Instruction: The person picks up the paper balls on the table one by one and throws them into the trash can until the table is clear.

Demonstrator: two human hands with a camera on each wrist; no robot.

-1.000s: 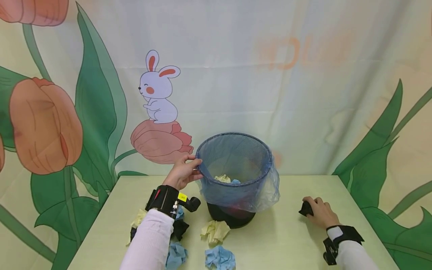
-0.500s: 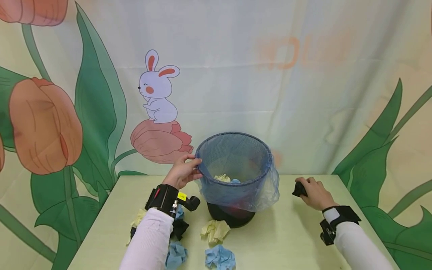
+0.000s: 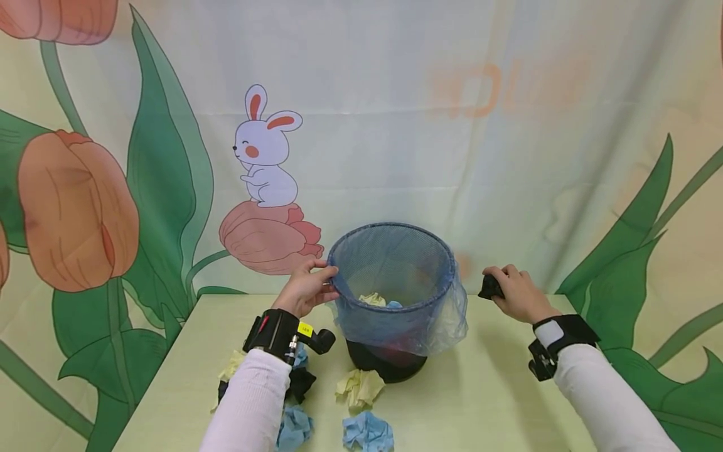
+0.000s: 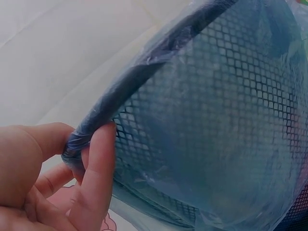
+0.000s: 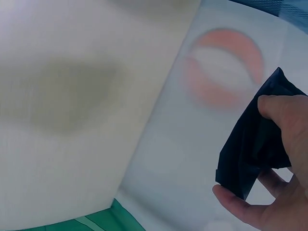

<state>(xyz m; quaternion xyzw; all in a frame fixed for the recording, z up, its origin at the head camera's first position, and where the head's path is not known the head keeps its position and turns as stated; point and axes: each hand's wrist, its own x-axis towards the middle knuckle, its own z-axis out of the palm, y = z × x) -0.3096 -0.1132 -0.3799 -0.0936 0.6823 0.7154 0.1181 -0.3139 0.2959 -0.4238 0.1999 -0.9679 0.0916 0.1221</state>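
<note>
Head view: pale table (image 3: 480, 402) before floral backdrop (image 3: 384, 125), bin rim (image 3: 391, 308) tight between left fingers (image 3: 325, 273), black wad (image 3: 489, 287) tight between right fingers (image 3: 497, 272).

Left fingers (image 4: 100, 166) pinched — right fingers (image 5: 243, 208) curled

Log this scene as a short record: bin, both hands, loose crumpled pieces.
Bin: black mesh, standing on table
Liner: translucent blue, folded over rim
Inside: yellow piece, blue piece
Left hand: pinches the lined rim
Right hand: holds black crumpled piece, raised, right of bin, apart from it
In front of bin: yellow ball, blue ball
By left sleeve: more crumpled pieces, partly hidden
</note>
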